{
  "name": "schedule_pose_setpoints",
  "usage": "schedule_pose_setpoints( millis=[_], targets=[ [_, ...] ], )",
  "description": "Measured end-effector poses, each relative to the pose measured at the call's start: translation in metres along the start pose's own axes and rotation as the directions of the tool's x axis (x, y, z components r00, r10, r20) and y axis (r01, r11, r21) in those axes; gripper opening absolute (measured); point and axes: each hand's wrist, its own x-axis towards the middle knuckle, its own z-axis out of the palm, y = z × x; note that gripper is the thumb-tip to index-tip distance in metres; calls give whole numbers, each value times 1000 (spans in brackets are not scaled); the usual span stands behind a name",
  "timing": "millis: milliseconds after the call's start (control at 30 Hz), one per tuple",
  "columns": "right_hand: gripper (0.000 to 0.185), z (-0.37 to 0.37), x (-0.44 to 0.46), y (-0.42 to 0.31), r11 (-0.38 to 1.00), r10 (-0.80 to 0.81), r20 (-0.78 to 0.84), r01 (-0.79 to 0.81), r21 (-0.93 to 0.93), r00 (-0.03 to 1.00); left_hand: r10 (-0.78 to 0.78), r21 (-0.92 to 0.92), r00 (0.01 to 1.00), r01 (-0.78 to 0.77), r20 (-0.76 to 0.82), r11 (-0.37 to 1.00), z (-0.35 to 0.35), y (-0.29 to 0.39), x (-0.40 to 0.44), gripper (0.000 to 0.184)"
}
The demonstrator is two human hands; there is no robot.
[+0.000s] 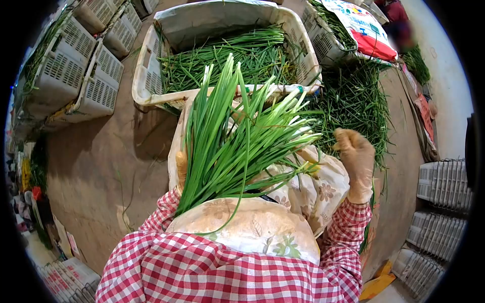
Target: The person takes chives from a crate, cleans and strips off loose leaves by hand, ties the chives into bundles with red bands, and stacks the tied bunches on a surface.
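Note:
A large bunch of green chives [222, 136] with pale ends lies across my lap, most pale ends pointing up and to the right. My left hand [181, 169], in a tan glove, is closed on the bunch from its left side; most of its fingers are hidden behind the leaves. Apart from the bunch, my right hand [356, 161] is raised at the right, also gloved and slightly blurred. Its fingers are curled in, and whatever they may hold is hidden. A flower-patterned apron [298, 227] covers my lap beneath the chives.
Just ahead stands a white plastic crate [144, 83] with more chives inside. A heap of loose green leaves [353, 106] lies to its right, below a printed sack [364, 30]. Slatted crates [65, 70] line the left; stacked white crates [444, 182] stand at the right.

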Motion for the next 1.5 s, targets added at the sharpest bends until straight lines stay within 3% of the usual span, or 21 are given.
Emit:
schedule_pose_setpoints(
  millis=[67,100,267,333,367,467,567,633,733,833,933,1033,1067,1100,1133,1200,1233,1300,1400,1467,1500],
  targets=[
    [23,-9,0,-5,989,-128,-266,145,43,955,24,-3,1000,-24,-10,1000,6,0,0,83],
    [21,-16,-6,-17,970,-131,-237,174,171,963,47,-5,999,-47,-27,999,9,0,1,82],
    [18,7,-11,-58,843,-413,-314,489,222,855,32,-41,999,-31,15,999,9,0,4,84],
    [24,9,-18,-68,850,-527,-61,525,-43,848,17,-43,1000,-16,21,999,6,1,3,84],
    [28,12,-27,-73,874,-455,103,466,-142,885,13,-43,1000,-12,24,999,5,2,2,84],
    [32,30,-30,-56,760,-354,236,425,-491,905,1,-48,999,0,32,999,3,2,2,84],
    [31,61,-38,-22,901,-397,391,434,-8,830,-2,-51,999,4,37,999,2,2,1,84],
    [23,61,-56,-32,767,-637,564,508,393,526,-6,-52,999,8,39,999,3,0,1,85],
    [19,52,-88,-54,751,-604,737,-93,654,302,-17,-54,999,20,51,998,2,-1,1,85],
    [19,19,-79,-53,554,-737,574,-168,816,356,-23,-53,998,26,53,998,1,0,-1,85],
    [19,-44,-59,-43,111,-845,123,-55,992,521,-25,-51,998,28,54,998,1,1,-3,85],
    [19,-120,-26,-27,-261,-787,-224,19,965,575,-25,-56,998,28,56,998,3,1,-3,85],
    [19,-132,-9,-19,-187,-715,-265,188,964,647,-23,-58,998,26,58,998,2,0,-2,85],
    [17,-131,14,-15,514,-564,-308,617,595,767,-28,-62,998,31,60,998,2,-1,-1,85],
    [27,-128,32,-6,892,-449,-477,409,-192,756,-28,-58,998,31,58,998,1,-1,-1,85],
    [37,-103,64,44,766,-354,-378,33,-642,855,-40,-48,997,43,66,998,0,0,-2,85],
    [42,-67,48,2,922,-371,-269,319,-220,889,-50,-48,996,54,70,997,0,0,-2,85],
    [36,-37,36,-37,901,-428,30,425,84,903,-80,-36,994,83,76,996,-1,-1,-4,85],
    [35,1,46,-67,847,-524,143,531,-17,840,-135,-22,986,138,97,990,-1,-1,-5,85],
    [43,11,61,-79,588,-621,510,784,-199,595,-178,-8,977,180,115,984,-4,-1,-6,86],
    [45,13,65,-86,670,-302,743,687,-280,597,-200,-2,972,202,120,979,-6,-1,-8,86]
  ],
)
